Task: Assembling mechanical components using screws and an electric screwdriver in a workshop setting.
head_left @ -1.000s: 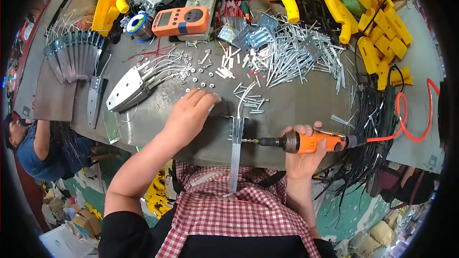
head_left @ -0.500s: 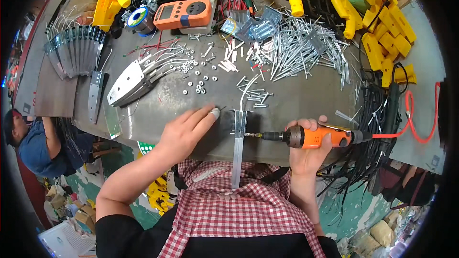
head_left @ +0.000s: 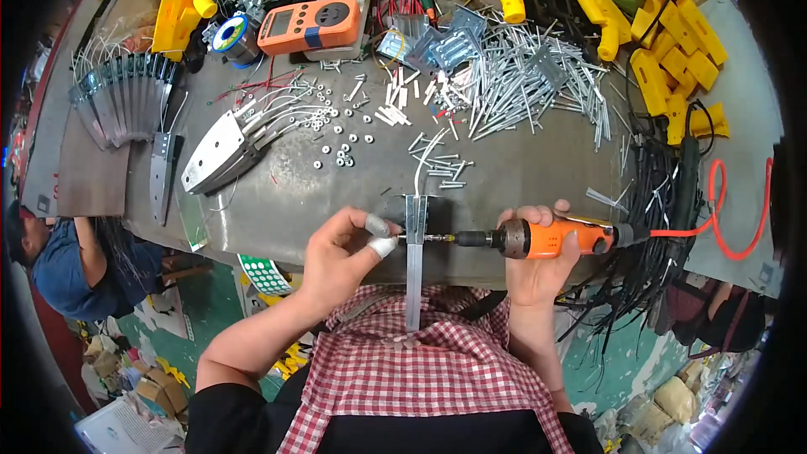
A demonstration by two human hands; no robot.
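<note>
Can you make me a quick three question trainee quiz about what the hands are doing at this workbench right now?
1. Which hand grips the orange power screwdriver?
2. True or false: the left hand rests flat on the pile of metal pins, far from the bracket.
3. The screwdriver's tip points at: A) the orange meter B) the upright metal strip C) the red hose

Key: 1 right hand; 2 false, its fingertips pinch at the strip; 3 B.

Glossy orange plastic screwdriver [head_left: 546,238], bare metal strip [head_left: 414,261], dull scuffed metal worktop [head_left: 521,168].
</note>
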